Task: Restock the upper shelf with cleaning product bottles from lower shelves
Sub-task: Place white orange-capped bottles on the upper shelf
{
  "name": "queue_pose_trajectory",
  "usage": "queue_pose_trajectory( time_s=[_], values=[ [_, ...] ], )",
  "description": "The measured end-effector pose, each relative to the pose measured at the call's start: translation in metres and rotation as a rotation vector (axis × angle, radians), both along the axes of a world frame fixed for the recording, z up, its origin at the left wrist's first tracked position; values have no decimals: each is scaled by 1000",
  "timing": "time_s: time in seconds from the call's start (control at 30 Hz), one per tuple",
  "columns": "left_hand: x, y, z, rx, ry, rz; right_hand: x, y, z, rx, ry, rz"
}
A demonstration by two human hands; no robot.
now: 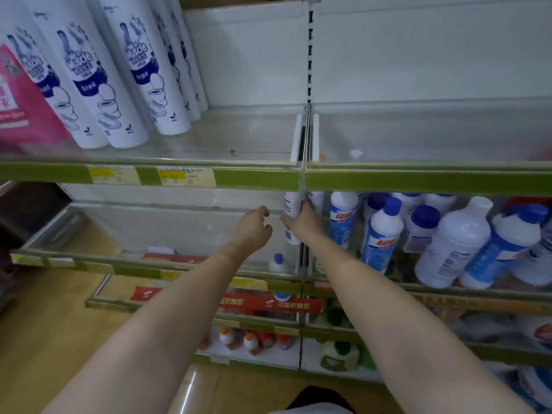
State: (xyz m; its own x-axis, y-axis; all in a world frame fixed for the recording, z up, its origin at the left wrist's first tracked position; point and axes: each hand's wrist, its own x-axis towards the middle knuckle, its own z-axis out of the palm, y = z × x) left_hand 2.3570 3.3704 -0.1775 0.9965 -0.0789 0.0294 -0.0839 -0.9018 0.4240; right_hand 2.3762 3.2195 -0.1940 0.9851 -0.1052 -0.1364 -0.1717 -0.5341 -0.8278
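The upper shelf (245, 135) runs across the view from nine to three o'clock, its white bottles (119, 85) crowded at ten o'clock and the stretch toward two o'clock bare. Below it, at four o'clock, the lower shelf (418, 289) holds a cluster of blue-capped bottles (385, 231). The likeliest slip is the carried bottle (292, 204) knocking the green shelf edge (257, 179) right above it, since its top is already hidden behind that strip; a thin grip low on the body could let it tip. Both forearms reach forward. The right hand (304, 221) grips the white bottle at centre. The left hand (254, 227), just beside it at nine o'clock, has loosely curled fingers and seems to hold nothing.
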Motion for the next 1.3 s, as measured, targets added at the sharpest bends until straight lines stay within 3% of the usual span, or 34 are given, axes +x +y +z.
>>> queue_pose_trajectory(
  time_s=[0.23, 0.57, 0.67, 0.97, 1.13, 1.3],
  values=[
    [-1, 32, 9, -27, 25, 104, 12, 8, 7, -107, -23, 150],
    [-21, 52, 14, -96, 85, 106, -26, 45, 0, -11, 18, 347],
    [-29, 62, 18, -124, 115, 73, -39, 48, -2, 33, 37, 352],
    [-61, 92, 47, -514, 157, 13, -84, 77, 10, 29, 35, 284],
    [-83, 116, 60, -468, 137, -118, -110, 105, 19, -63, 17, 267],
    [-101, 135, 67, -641, 115, -82, -133, 130, 32, -75, 76, 213]
  ],
)
